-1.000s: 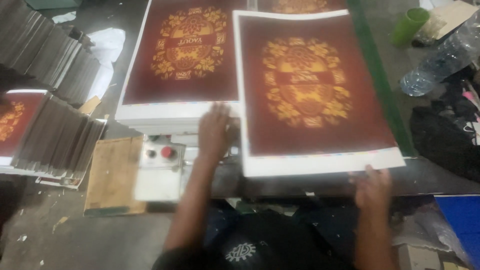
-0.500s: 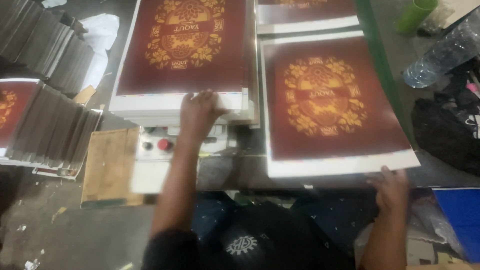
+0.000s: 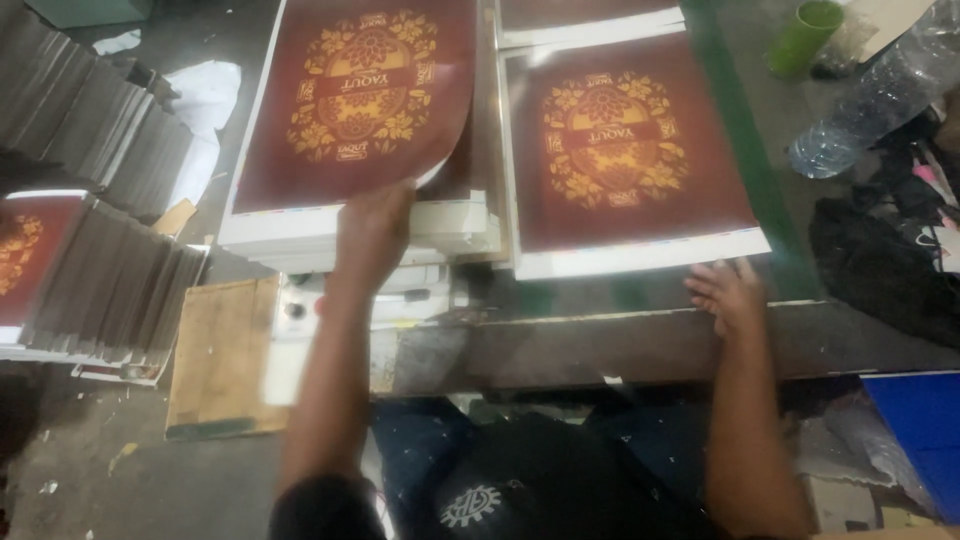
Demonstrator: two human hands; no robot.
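lighting: dim, warm, from above. glare: soft sheen on far printed sheets (image 3: 630, 150). shadows: deep at near floor and right edge. focus: soft throughout; slight motion blur on left hand (image 3: 372, 232).

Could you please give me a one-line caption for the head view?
Left hand lifts a printed sheet off its stack; right hand rests by another.

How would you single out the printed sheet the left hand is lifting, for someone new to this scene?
Start at the thick white paper stack left of the green-edged table. On top lies a dark red sheet with a gold ornament, pinched by the left hand. Unlike the flat sheet near the right hand, its near corner curls upward.
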